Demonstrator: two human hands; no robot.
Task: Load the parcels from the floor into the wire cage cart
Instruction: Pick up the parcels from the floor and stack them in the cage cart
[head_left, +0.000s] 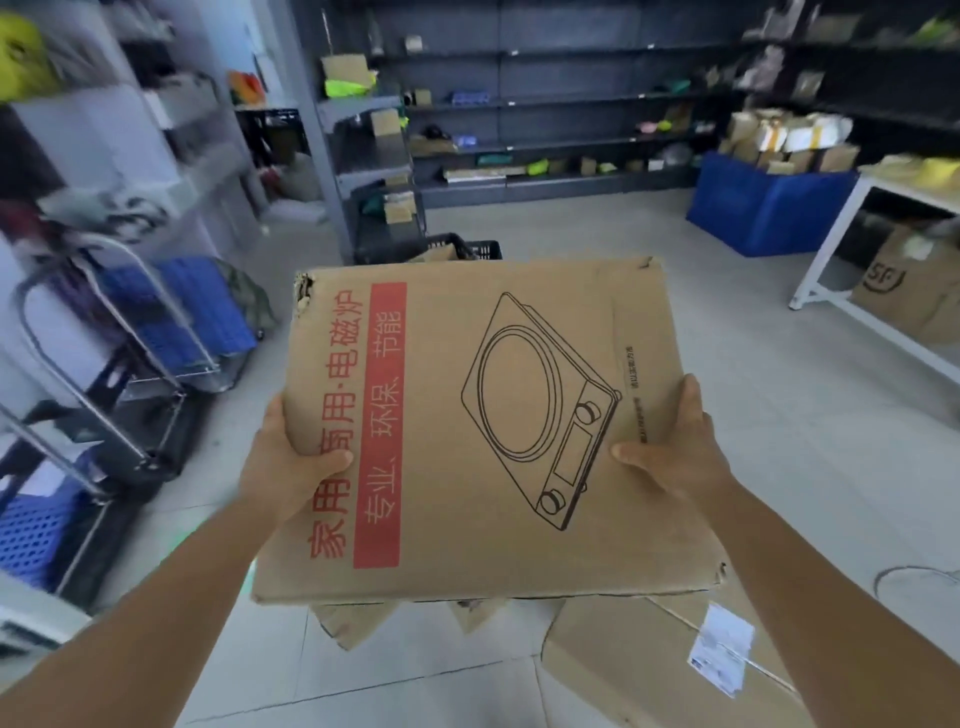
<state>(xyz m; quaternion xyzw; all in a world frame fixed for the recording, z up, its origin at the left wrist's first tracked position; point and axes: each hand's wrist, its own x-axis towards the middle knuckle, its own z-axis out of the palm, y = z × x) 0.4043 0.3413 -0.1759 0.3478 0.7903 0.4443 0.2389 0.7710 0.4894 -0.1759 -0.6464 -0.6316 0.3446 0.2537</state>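
Note:
A flat brown cardboard parcel (483, 426) with a red text band and a line drawing of a cooktop is held up in front of me, well above the floor. My left hand (283, 462) grips its left edge, thumb on top. My right hand (675, 447) grips its right edge the same way. More cardboard parcels (649, 660) lie on the floor beneath it, one with a white label. A metal-framed cart (156, 364) stands at the left; whether this is the wire cage cart I cannot tell.
Dark shelving (545, 104) with small packages lines the back wall. A blue bin (763, 208) full of parcels stands at the right, beside a white table (852, 249) with a brown box under it. A black basket (467, 249) sits beyond the parcel. Blue crates stand at left.

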